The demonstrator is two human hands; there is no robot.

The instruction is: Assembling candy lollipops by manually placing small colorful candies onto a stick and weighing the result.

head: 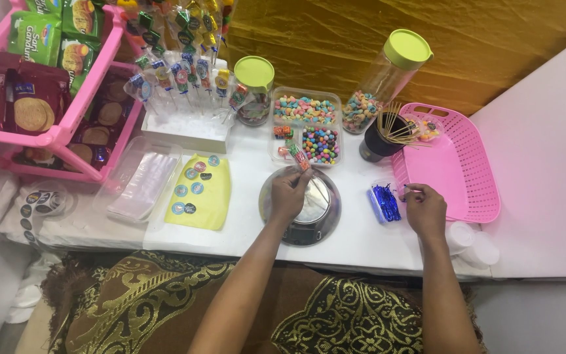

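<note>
**Candy stick held over the round scale**

Candy stick (pixel 298 158), a slim clear packet filled with coloured sweets, sits pinched in the fingers of the left hand (pixel 288 195), tilted up and away from the person, above the far edge of the round silver scale (pixel 316 213). The left hand is closed around the packet's lower end and hovers over the scale's plate. The right hand (pixel 425 208) rests on the white table (pixel 361 242) with its fingers pinched narrow on a thin blue twist tie at the near rim of the pink basket (pixel 456 172). Just beside that hand, to its left, lies a small clear tray of blue twist ties (pixel 385 202). Beyond the scale stands a clear divided box of coloured candies (pixel 307 124), flanked by two jars with green lids. A black cup of wooden skewers (pixel 382 136) stands near the basket. Farther left lie a yellow sheet of round stickers (pixel 199 190) and a white block holding finished candy sticks.
</note>
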